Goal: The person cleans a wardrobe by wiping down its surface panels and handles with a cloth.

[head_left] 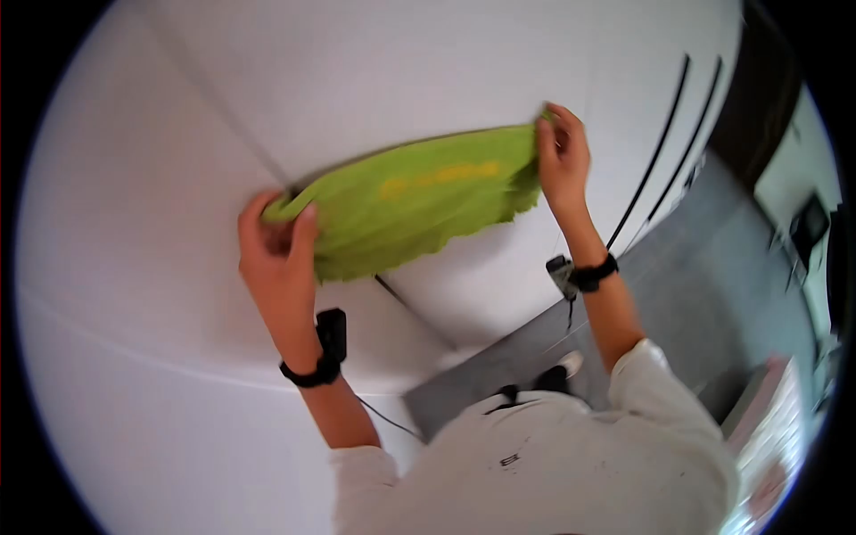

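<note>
A green cloth (pixel 419 201) with faint yellow lettering is stretched between my two hands, in front of a white panelled surface. My left hand (pixel 278 241) pinches its left corner, thumb and fingers closed on the bunched fabric. At the upper right corner, my right hand (pixel 563 160) grips the cloth between thumb and fingers. The lower edge hangs loose and looks wavy. Whether the back of the cloth touches the white surface I cannot tell.
Two long black handles (pixel 664 152) run along the white panels (pixel 428 71) at the right. Black straps with small devices circle both wrists. Grey floor (pixel 678 276) lies below, with a shoe (pixel 572 363) on it. A shiny wrapped item (pixel 771 437) stands at lower right.
</note>
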`<state>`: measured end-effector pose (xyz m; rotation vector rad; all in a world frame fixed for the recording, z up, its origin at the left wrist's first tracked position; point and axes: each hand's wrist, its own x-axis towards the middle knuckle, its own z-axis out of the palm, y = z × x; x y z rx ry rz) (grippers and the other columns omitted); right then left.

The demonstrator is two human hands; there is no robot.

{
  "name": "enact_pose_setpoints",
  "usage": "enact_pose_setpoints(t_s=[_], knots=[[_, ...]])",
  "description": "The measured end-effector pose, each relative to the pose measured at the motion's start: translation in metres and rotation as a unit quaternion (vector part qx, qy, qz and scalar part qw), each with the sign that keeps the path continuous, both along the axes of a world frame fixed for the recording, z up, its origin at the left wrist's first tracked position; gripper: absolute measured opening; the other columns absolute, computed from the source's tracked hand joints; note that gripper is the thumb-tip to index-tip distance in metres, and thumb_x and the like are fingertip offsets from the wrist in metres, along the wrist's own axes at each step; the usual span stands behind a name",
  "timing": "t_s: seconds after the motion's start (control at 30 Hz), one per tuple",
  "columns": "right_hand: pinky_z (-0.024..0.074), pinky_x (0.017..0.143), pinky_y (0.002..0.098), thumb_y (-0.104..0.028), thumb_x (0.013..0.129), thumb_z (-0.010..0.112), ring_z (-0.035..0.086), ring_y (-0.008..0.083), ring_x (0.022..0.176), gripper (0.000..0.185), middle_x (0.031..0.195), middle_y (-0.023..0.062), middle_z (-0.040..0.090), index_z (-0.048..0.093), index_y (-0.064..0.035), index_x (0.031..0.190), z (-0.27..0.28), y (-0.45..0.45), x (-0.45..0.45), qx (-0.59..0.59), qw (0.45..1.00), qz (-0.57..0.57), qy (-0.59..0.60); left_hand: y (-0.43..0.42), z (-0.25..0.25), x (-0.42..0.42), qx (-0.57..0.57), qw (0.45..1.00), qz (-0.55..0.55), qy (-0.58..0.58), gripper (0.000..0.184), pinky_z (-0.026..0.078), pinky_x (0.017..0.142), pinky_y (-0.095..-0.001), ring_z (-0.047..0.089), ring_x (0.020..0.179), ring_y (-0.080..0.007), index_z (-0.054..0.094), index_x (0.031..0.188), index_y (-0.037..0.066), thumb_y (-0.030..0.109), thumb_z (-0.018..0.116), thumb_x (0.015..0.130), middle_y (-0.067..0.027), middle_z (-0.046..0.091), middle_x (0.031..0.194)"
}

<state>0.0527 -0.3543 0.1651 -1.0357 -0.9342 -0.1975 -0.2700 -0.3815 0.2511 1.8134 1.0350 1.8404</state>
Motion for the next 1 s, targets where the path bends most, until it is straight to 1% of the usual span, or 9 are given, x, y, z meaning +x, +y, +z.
enact_pose_setpoints(t_s=[0.07,0.13,0.4,0.53,0.7,0.8,0.87,0.9,1.0], knots=[[0.0474,0.065,0.0255,-0.011,0.092,0.062,0.055,0.0125,0.074,0.022,0.096,0.0065,0.059,0.060,-0.0045,0.113,-0.009,-0.009,-0.003,0.030,0.999,0.005,0.033,-0.001,-0.003,-0.002,-0.006,0.999,0.005,0.053,0.032,0.049,0.065,-0.0247,0.059,0.070,-0.0109,0.057,0.110,0.000,0.018,0.070,0.088,-0.0058,0.062,0.081],[0.0473,0.064,0.0259,-0.010,0.092,0.061,0.056,0.0147,0.073,0.019,0.093,0.0069,0.058,0.060,-0.0035,0.110,-0.002,-0.009,-0.005,0.016,1.000,-0.016,-0.006,0.005,0.005,0.001,-0.006,0.996,0.042,0.075,0.030,0.048,0.064,-0.0244,0.059,0.068,-0.0103,0.057,0.110,0.000,0.018,0.068,0.089,-0.0052,0.062,0.080],[0.0448,0.064,0.0237,-0.008,0.093,0.059,0.054,0.0114,0.074,0.013,0.090,0.0051,0.057,0.061,-0.0034,0.105,0.012,-0.013,-0.013,0.040,0.998,0.029,0.029,-0.007,0.008,0.000,-0.029,0.999,0.035,-0.020,0.024,0.044,0.058,-0.0246,0.054,0.060,-0.0101,0.060,0.096,0.000,0.024,0.058,0.096,-0.0031,0.056,0.067],[0.0443,0.063,0.0226,-0.009,0.093,0.059,0.053,0.0099,0.074,0.013,0.092,0.0034,0.057,0.061,-0.0033,0.105,0.018,-0.013,-0.025,0.052,0.998,0.019,0.026,-0.006,0.001,-0.009,-0.040,0.997,0.030,-0.062,0.023,0.043,0.059,-0.0241,0.054,0.059,-0.0100,0.060,0.095,0.001,0.023,0.056,0.096,-0.0033,0.057,0.068],[0.0442,0.061,0.0214,-0.010,0.093,0.061,0.052,0.0085,0.071,0.014,0.090,0.0036,0.058,0.062,-0.0012,0.104,0.010,-0.005,-0.026,0.065,0.997,-0.021,0.025,0.000,-0.001,-0.008,-0.018,0.999,0.037,-0.031,0.022,0.042,0.059,-0.0236,0.052,0.061,-0.0095,0.058,0.098,0.002,0.023,0.055,0.097,-0.0017,0.055,0.069],[0.0466,0.070,0.0229,-0.007,0.093,0.058,0.055,0.0112,0.081,0.021,0.101,0.0070,0.057,0.059,-0.0004,0.112,0.010,-0.011,-0.029,0.024,0.999,0.026,-0.015,-0.002,0.000,-0.007,-0.035,0.998,0.042,-0.044,0.019,0.044,0.059,-0.0235,0.054,0.063,-0.0096,0.056,0.102,0.001,0.020,0.055,0.097,-0.0027,0.057,0.072],[0.0468,0.083,0.0279,-0.007,0.092,0.055,0.054,0.0169,0.097,0.034,0.115,0.0114,0.052,0.051,0.0010,0.125,0.007,-0.016,-0.037,0.064,0.995,0.051,-0.064,-0.002,-0.001,-0.012,-0.039,0.997,0.054,-0.035,0.018,0.046,0.059,-0.0242,0.055,0.062,-0.0099,0.055,0.103,0.000,0.016,0.057,0.096,-0.0026,0.057,0.071],[0.0419,0.095,0.0352,-0.008,0.092,0.053,0.048,0.0234,0.112,0.046,0.128,0.0151,0.044,0.041,0.0025,0.135,0.003,-0.019,-0.038,0.019,0.993,0.074,-0.095,-0.002,-0.004,-0.013,-0.037,0.993,0.086,-0.071,0.018,0.046,0.059,-0.0242,0.055,0.062,-0.0099,0.055,0.103,0.000,0.016,0.057,0.096,-0.0026,0.057,0.071],[0.0290,0.107,0.0449,-0.009,0.090,0.053,0.033,0.0356,0.130,0.055,0.146,0.0245,0.027,0.033,0.0016,0.141,0.007,-0.026,-0.059,-0.030,0.979,-0.012,-0.202,0.002,-0.015,-0.016,0.012,0.991,0.081,-0.110,0.017,0.048,0.056,-0.0256,0.060,0.058,-0.0115,0.055,0.100,0.002,0.016,0.061,0.092,-0.0062,0.059,0.068]])
